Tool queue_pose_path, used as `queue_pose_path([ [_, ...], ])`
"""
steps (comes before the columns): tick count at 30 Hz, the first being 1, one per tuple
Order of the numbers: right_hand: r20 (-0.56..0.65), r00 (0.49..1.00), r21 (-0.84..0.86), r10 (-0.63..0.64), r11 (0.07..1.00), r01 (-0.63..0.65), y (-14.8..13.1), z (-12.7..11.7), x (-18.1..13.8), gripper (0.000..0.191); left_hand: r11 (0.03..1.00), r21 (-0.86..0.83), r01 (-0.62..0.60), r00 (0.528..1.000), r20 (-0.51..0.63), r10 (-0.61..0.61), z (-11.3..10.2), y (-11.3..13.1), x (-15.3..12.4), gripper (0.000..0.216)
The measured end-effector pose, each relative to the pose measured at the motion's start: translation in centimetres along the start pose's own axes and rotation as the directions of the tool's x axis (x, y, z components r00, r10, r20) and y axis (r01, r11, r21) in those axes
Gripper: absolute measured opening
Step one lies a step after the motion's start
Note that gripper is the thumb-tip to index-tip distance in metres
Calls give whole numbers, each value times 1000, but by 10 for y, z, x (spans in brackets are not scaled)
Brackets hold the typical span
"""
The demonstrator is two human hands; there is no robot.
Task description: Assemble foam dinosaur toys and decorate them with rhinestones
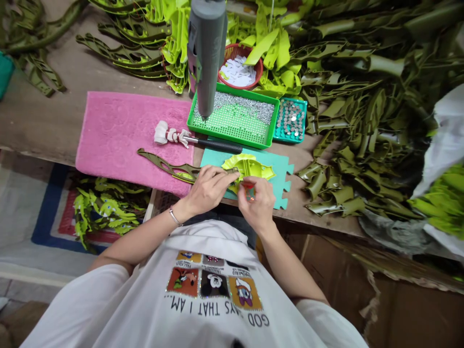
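Note:
My left hand [210,189] is closed on a long olive-green plastic part [168,166] that lies across the pink towel's front edge. It meets a lime-green plastic piece [250,166] resting on a teal foam mat [281,169]. My right hand [255,203] pinches a small red and clear part [249,191] just below the lime piece. Both hands work close together at the table's front edge.
A grey hanging power screwdriver [206,53] points down into a green tray of screws [235,118]. Beside it sit a small teal tray of round metal bits [291,120] and a red basket [239,67]. A cloth-wrapped tool [195,139] lies on the pink towel [119,133]. Heaps of olive parts [362,106] fill the right.

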State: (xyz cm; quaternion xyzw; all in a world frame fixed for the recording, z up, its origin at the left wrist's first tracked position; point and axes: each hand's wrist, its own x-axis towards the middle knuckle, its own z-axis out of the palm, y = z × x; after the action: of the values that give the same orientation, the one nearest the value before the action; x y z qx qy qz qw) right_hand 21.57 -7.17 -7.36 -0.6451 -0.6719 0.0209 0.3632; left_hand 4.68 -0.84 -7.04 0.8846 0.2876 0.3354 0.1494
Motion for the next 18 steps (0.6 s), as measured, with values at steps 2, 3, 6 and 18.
queue_pose_path([
  [2, 1, 1000, -4, -11, 1000, 11, -1, -1, 1, 16, 999, -35, 23, 999, 24, -22, 2, -1, -2, 40],
  [3, 3, 1000, -12, -20, 1000, 20, -1, -1, 1, 16, 998, -46, 41, 999, 35, -40, 3, -1, -3, 42],
  [6, 4, 998, -53, -56, 997, 57, -3, 0, 1, 17, 997, -50, 63, 997, 38, -61, 6, 0, -4, 48],
  [18, 110, 993, 80, 45, 995, -54, -11, -22, -6, 29, 993, -10, -116, 973, 200, 116, 7, -10, -17, 56],
])
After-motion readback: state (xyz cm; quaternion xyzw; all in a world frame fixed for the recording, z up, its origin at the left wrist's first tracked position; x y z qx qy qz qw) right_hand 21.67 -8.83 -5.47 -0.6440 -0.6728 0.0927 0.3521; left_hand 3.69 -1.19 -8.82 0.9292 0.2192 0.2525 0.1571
